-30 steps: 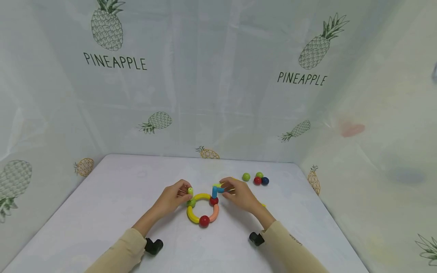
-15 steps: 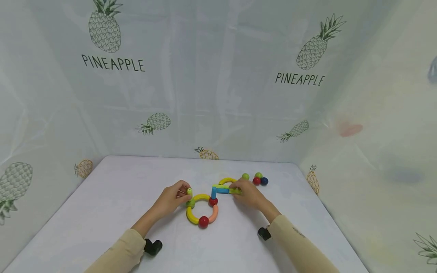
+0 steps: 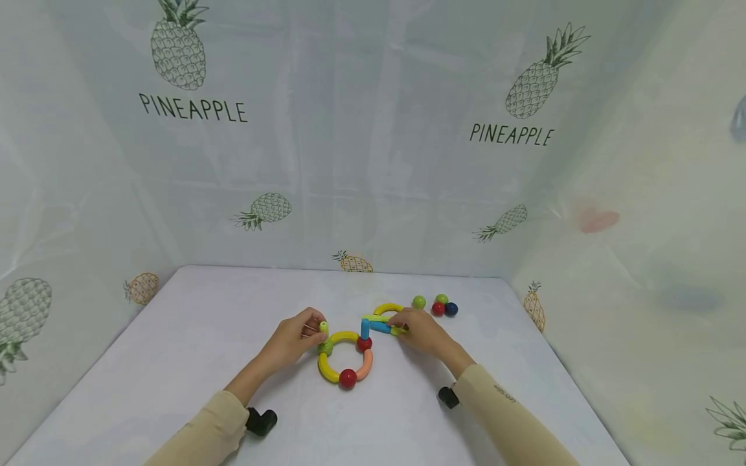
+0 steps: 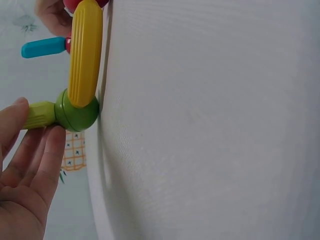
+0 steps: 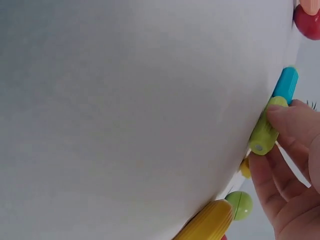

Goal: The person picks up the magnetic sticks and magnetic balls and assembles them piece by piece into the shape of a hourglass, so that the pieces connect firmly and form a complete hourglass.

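Note:
On the table lies a ring of yellow curved pieces (image 3: pixel 328 369) and a salmon curved piece (image 3: pixel 365 365), joined by balls. My left hand (image 3: pixel 296 333) pinches a lime stick (image 4: pixel 40 115) that rises from the ring's green ball (image 4: pixel 75 112). Opposite it, a blue stick (image 3: pixel 365 329) stands upright on a red ball (image 3: pixel 364 343). To the right, thumb and fingers of my right hand (image 3: pixel 425 331) hold another lime stick (image 5: pixel 267 130), end to end with a second blue stick (image 5: pixel 286 84), low over the table.
Behind the right hand are a yellow curved piece (image 3: pixel 388 307) and a further lime stick (image 3: pixel 375 318). Farther back right sit loose balls, among them a green one (image 3: pixel 419 302), a red one (image 3: pixel 438 309) and a dark blue one (image 3: pixel 451 309).
My right hand has moved right, away from the upright blue stick, then slightly back left. The lime and blue sticks by it now slant down to the right. My left hand stays put.

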